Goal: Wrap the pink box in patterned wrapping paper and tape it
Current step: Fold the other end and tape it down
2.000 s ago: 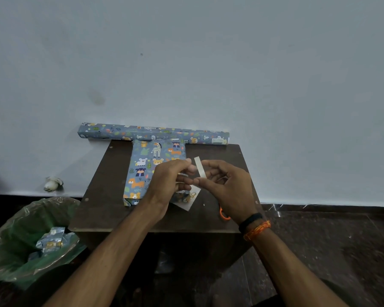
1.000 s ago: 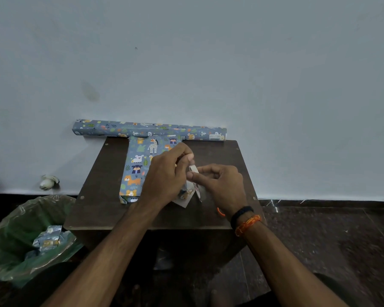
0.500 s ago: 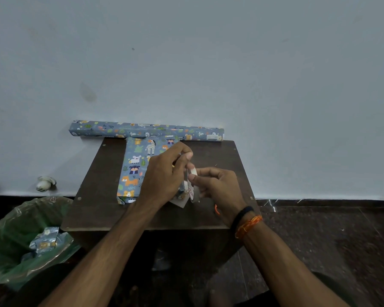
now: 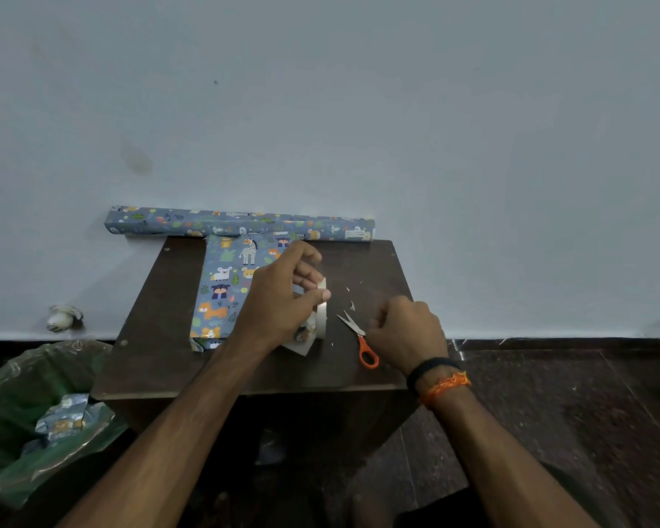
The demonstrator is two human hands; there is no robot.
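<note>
Bearing an unreadable white label, the wrapping-paper roll.

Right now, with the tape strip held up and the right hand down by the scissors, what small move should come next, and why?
Probably the right hand should take up the scissors and snip the tape strip. The left hand pinches the strip upright beside the wrapped box, while the scissors lie on the table at the right hand's fingers, seemingly not yet gripped.
</note>
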